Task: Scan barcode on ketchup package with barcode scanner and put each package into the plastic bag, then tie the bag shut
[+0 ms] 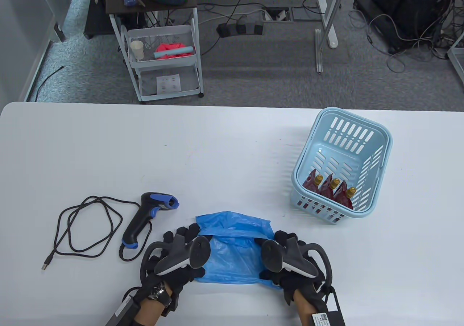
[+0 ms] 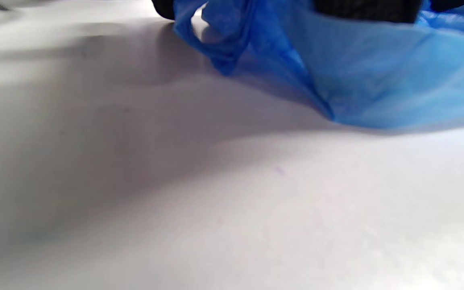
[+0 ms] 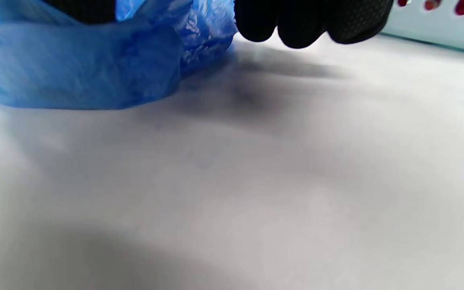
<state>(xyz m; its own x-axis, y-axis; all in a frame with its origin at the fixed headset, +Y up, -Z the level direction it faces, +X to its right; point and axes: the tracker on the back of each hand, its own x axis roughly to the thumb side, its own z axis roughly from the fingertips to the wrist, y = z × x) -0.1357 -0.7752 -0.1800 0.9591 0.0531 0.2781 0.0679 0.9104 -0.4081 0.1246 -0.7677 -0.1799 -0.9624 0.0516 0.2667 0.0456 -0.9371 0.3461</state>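
A blue plastic bag [image 1: 232, 248] lies on the white table [image 1: 217, 152] near its front edge, between two gloved hands. The left hand [image 1: 181, 253] is at the bag's left edge and the right hand [image 1: 286, 259] at its right edge; each carries a tracker on its back that hides most of the fingers from above. In the left wrist view, the bag [image 2: 369, 76] hangs from dark fingers at the top edge, with a fold lifted off the table, so the left hand grips the plastic. In the right wrist view, the bag [image 3: 95, 64] reaches up to a dark glove at the top left, while three curled fingertips [image 3: 296, 24] sit free of it beside the plastic; whether this hand truly pinches the bag cannot be told.

The barcode scanner [image 1: 145, 217] lies on its side to the left of the bag, apart from the hands, its black cable [image 1: 83, 228] looped further left. A pale blue basket [image 1: 340, 166] stands well to the right and behind the bag. Inside it, three red ketchup packages [image 1: 331, 190] with gold caps lean together at the near end.
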